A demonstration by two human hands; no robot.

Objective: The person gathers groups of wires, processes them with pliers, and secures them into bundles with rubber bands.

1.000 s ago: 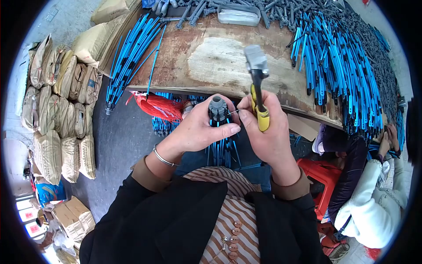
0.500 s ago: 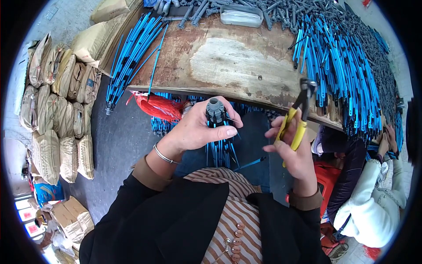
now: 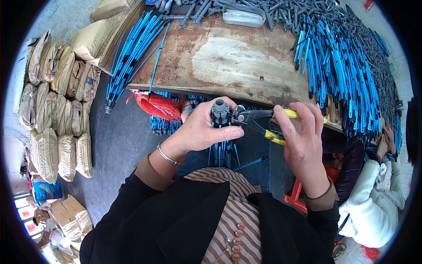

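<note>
My left hand [image 3: 204, 127] is wrapped round a grey toothed plastic hub [image 3: 220, 110], held upright with its hollow end facing up. Black-and-blue slats [image 3: 223, 154] hang down from the hub below my fingers. Pliers with yellow handles [image 3: 288, 113] are in my right hand [image 3: 305, 136]. Their handles are spread apart, and the metal jaws reach the hub's right side, by a thin wire. Whether the jaws grip that wire is too small to tell.
A worn wooden table [image 3: 176, 66] lies ahead. Blue slats [image 3: 343, 79] pile up at its right, with another bundle [image 3: 132, 53] at its left. Grey plastic parts and a clear tray [image 3: 244, 16] line the back. Sacks [image 3: 57, 114] stack at left; a co-worker [image 3: 373, 198] is at right.
My right hand has turned the pliers from upright to sideways and brought their jaws leftward to the hub. My left hand has shifted slightly right, still holding the hub.
</note>
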